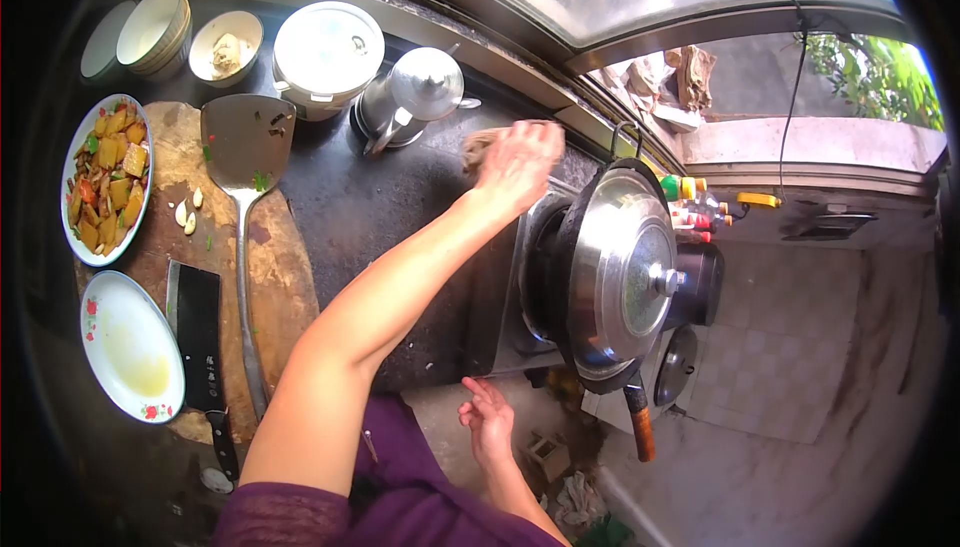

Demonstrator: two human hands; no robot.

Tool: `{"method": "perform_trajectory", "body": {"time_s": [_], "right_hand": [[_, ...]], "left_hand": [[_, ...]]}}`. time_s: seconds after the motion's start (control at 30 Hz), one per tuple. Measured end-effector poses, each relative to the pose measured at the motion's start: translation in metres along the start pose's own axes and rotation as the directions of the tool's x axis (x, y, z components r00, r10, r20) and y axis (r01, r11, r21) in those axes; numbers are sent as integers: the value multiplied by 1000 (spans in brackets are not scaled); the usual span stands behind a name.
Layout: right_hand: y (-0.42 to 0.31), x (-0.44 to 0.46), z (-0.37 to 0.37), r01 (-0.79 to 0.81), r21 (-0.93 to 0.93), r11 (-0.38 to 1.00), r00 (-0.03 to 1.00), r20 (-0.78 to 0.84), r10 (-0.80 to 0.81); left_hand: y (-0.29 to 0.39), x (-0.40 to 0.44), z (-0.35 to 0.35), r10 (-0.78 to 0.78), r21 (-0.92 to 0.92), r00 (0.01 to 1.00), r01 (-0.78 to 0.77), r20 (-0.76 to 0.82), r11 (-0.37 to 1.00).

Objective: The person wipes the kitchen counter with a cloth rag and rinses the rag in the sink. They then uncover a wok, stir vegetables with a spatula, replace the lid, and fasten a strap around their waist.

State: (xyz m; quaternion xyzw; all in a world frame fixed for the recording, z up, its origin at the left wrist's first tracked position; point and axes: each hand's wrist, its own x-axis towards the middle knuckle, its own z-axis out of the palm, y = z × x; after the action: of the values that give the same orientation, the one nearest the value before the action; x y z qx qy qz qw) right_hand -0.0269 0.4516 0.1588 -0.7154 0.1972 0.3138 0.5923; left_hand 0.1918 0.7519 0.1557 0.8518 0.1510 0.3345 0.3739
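Note:
My left hand (pixel 520 162) reaches across the dark counter and holds a brown cloth (pixel 482 150), its fingers wrapped over it, close to the window ledge. The cloth is partly hidden under the hand. Below the counter's front edge hangs my right hand (pixel 488 422), fingers apart and slightly bent, with nothing in it. To the right of my left hand, a wok (pixel 590 347) sits on the stove (pixel 515 337), covered by a shiny metal lid (pixel 640 267). A metal pot (pixel 425 87) stands left of the cloth.
A round cutting board (pixel 285 297) carries a wide spatula (pixel 245 147), a cleaver (pixel 197 332) and garlic. Left are a plate of cooked food (pixel 108 182) and an oily oval plate (pixel 130 347). Bowls (pixel 150 37) and a white lidded container (pixel 328 52) line the back; bottles (pixel 695 207) stand beyond the wok.

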Motion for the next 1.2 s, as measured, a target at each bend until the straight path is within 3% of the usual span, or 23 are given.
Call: {"method": "perform_trajectory", "body": {"time_s": [0.03, 0.1, 0.17, 0.2, 0.3, 0.4, 0.43, 0.5, 0.57, 0.6, 0.63, 0.67, 0.77, 0.8, 0.9, 0.93, 0.97, 1.03, 1.1, 1.2], "right_hand": [[-3, -1, 2, -7, -6, 1000, 1000, 1, 7], [-4, 1, 3, -3, -5, 1000, 1000, 3, 4], [1, 1, 1, 0, 4, 1000, 1000, 1, 0], [-1, 1, 1, 0, 6, 1000, 1000, 7, 0], [-3, 2, 0, -7, 0, 1000, 1000, 21, 7], [-3, 1, 0, 0, 1, 1000, 1000, 5, 0], [-1, 0, -2, 4, 5, 1000, 1000, 11, -4], [1, 3, -3, 20, 10, 1000, 999, 26, -20], [3, 2, -1, 28, 20, 999, 999, 24, -28], [3, 1, -2, 30, 21, 999, 999, 22, -31], [2, 0, -3, 29, 12, 999, 999, 22, -30], [2, 2, -3, 31, 8, 1000, 999, 27, -31], [2, 3, -5, 22, -3, 1000, 999, 47, -22], [1, 3, -7, 21, -10, 1000, 998, 52, -20], [0, 3, -7, 16, -13, 1000, 998, 54, -16], [1, 2, -6, 22, -8, 1000, 998, 56, -22], [0, 1, -4, 29, -3, 1000, 998, 56, -28], [1, -1, -3, 39, 5, 999, 998, 52, -39], [2, -1, -2, 49, 12, 999, 998, 48, -49], [4, 0, -5, 56, 31, 998, 997, 54, -58]], "left_hand": [[1, 8, 17, 95, -45, 994, -98, -52, 994], [6, 23, 40, 171, 42, 895, -207, 413, 978], [11, 17, 50, 218, 203, 790, -395, 573, 896], [3, 7, 47, 346, 122, 859, -417, 377, 901], [-6, -5, 10, 267, -89, 862, -254, 432, 963], [-22, -29, -9, -66, 179, 968, 22, 242, 984], [-39, -32, 3, -178, -82, 978, 188, 110, 979], [-47, -23, 11, -219, -541, 976, 194, 20, 818], [-42, -25, 38, -210, -726, 969, 240, 133, 644], [-46, -47, 77, 35, -281, 971, -104, -238, 954], [-18, -60, 46, -97, -348, 974, 20, -207, 937], [-14, -87, 45, -181, -377, 983, 156, -32, 913], [8, -174, 38, -309, -480, 948, 309, 80, 821], [17, -185, 25, -391, -407, 902, 431, 182, 805], [8, -152, 2, -391, -414, 911, 410, 135, 813], [2, -134, 12, -392, -475, 915, 307, -90, 825], [-4, -105, 3, -361, -473, 932, 331, 28, 817], [-20, -62, 13, -208, -466, 978, 190, 12, 864], [-14, -53, 28, 15, -297, 1000, -15, -3, 955], [26, -111, 25, -63, -237, 998, 59, -10, 970]]}}
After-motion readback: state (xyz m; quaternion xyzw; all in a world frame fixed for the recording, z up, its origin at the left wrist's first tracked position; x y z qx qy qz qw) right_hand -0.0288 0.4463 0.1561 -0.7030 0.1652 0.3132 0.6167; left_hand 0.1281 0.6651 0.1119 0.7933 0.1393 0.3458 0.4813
